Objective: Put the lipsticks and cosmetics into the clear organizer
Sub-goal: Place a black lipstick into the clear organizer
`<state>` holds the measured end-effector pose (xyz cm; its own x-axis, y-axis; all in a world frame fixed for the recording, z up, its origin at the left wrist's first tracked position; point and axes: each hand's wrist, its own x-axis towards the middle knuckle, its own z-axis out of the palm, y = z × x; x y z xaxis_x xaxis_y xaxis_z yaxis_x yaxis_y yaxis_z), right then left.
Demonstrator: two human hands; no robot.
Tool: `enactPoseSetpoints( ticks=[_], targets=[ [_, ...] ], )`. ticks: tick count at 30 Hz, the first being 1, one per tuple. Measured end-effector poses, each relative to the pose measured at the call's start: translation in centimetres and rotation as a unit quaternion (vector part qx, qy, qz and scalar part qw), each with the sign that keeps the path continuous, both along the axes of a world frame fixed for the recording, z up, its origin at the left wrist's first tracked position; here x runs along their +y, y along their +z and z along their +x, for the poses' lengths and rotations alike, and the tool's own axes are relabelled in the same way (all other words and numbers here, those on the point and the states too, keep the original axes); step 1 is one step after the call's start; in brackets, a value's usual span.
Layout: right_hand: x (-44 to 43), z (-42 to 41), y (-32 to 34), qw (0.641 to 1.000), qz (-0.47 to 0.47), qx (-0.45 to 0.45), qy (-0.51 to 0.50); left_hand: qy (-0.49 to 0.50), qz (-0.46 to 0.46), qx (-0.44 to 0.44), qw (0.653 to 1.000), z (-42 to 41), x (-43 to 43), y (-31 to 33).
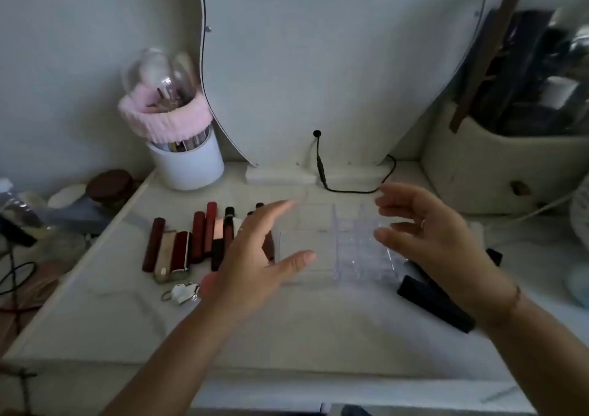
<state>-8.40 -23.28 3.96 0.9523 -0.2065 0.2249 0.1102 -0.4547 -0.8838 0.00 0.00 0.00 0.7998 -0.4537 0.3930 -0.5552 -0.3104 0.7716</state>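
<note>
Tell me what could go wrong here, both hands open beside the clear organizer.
The clear organizer barely shows against the white table; either hand might misjudge its walls and knock it.
The left hand hangs over the lipsticks; a brush could roll them.
Behind the right hand, the wrist is close to a black tube and might nudge it.

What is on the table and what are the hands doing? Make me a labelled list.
Box: clear plastic organizer with compartments, on white table, looks empty
Left hand: open, at the organizer's left side
Right hand: open, at its right side
Lipsticks: dark red and black tubes lying left of the organizer
Other cosmetics: black tubes lying to its right
Behind: white round cup wearing a pink fluffy band
</note>
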Motion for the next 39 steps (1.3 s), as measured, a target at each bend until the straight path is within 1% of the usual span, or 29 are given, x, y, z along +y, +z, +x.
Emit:
enactPoseSetpoints(
  ticks=[2,8,10,13,16,18,20,22,24,26,28,29,30,35,37,39],
  targets=[
    [-0.1,-1.3,0.1,0.999,-0.025,-0.004,-0.028,0.010,-0.017,-0.007,1.000,-1.3,0.3,0.2],
    [-0.7,-4.8,-1.2,0.978,-0.187,0.033,-0.081,0.013,-0.003,-0.048,0.999,-4.6,0.6,-1.1],
    [-0.7,-5.4,-1.8,0.962,-0.254,0.048,-0.088,0.009,0.006,-0.046,0.999,-5.4,0.3,-1.6],
    [-0.4,-5.7,-2.4,0.923,-0.363,0.066,-0.106,0.015,0.032,-0.063,0.997,-5.7,-0.3,-2.2],
    [-0.4,-5.7,-2.9,0.904,-0.404,0.086,-0.109,0.032,0.065,-0.116,0.991,-5.1,-1.2,-2.1],
    [-0.5,-5.5,-3.1,0.898,-0.413,0.108,-0.107,0.040,0.085,-0.123,0.988,-4.7,-1.9,-2.0],
    [-0.7,-5.4,-3.0,0.911,-0.383,0.111,-0.108,0.042,0.096,-0.126,0.986,-4.2,-2.5,-2.1],
    [-0.9,-5.5,-2.3,0.942,-0.304,0.094,-0.105,0.035,0.098,-0.128,0.986,-3.9,-3.0,-2.3],
    [-1.2,-5.6,-1.3,0.965,-0.233,0.076,-0.093,0.025,0.094,-0.116,0.988,-3.8,-3.4,-2.4],
    [-1.5,-5.1,-0.1,0.980,-0.171,0.051,-0.086,0.019,0.092,-0.111,0.989,-3.9,-3.7,-2.5],
    [-1.5,-4.3,1.5,0.995,-0.070,0.021,-0.075,0.011,0.088,-0.109,0.990,-3.9,-3.9,-2.6],
    [-1.5,-3.8,2.3,0.997,-0.027,0.005,-0.066,0.007,0.082,-0.104,0.991,-3.9,-3.9,-2.6],
    [-1.4,-3.2,3.1,0.998,-0.003,-0.013,-0.059,0.006,0.076,-0.096,0.992,-3.9,-3.9,-2.6],
    [-0.6,1.4,5.0,0.996,0.031,-0.067,-0.051,0.017,0.041,-0.044,0.998,-3.6,-3.6,-2.6],
    [-0.2,3.2,4.9,0.996,0.044,-0.069,-0.043,0.020,0.035,-0.039,0.998,-3.6,-3.6,-2.6],
    [0.0,4.7,4.3,0.997,0.037,-0.065,-0.035,0.020,0.033,-0.039,0.998,-3.6,-3.7,-2.6]
  ],
)
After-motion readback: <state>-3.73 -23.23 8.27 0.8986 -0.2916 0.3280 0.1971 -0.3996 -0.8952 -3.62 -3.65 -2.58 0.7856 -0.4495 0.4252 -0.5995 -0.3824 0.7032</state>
